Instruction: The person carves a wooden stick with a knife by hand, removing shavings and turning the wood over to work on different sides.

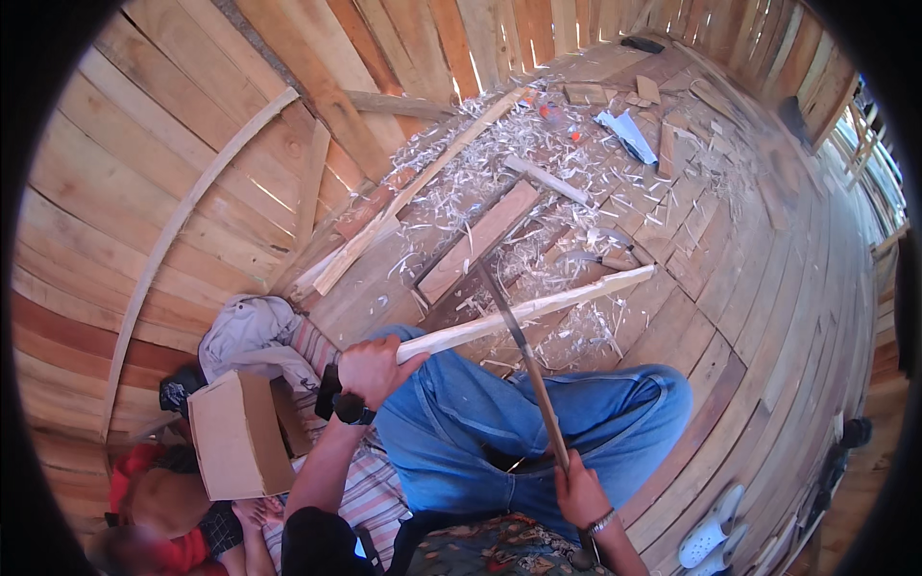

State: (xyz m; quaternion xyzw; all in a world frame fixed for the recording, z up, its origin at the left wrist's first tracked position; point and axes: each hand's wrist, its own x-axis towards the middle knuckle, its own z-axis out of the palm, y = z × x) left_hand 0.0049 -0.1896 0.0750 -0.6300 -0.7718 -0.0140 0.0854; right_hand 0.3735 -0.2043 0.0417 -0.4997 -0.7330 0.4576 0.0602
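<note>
left hand (375, 372) clamped round pale stick (567, 300); right hand (582, 492), apart, gripped long tool (540, 389) crossing stick; wood shavings (499, 144) littered plank floor (768, 384).

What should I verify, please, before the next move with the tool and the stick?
1. Left hand closed around the pale stick, near its end: ok.
2. Right hand closed around the long tool: ok.
3. Tool touching the stick: cannot tell; they cross in view, but contact is unclear.
4. Floor by the stick's far end free of blades: not ok; a curved knife lies there.
5. Floor ahead free of wood shavings: not ok.
6. Other person away from the tool: ok, beside the cardboard box.
</note>
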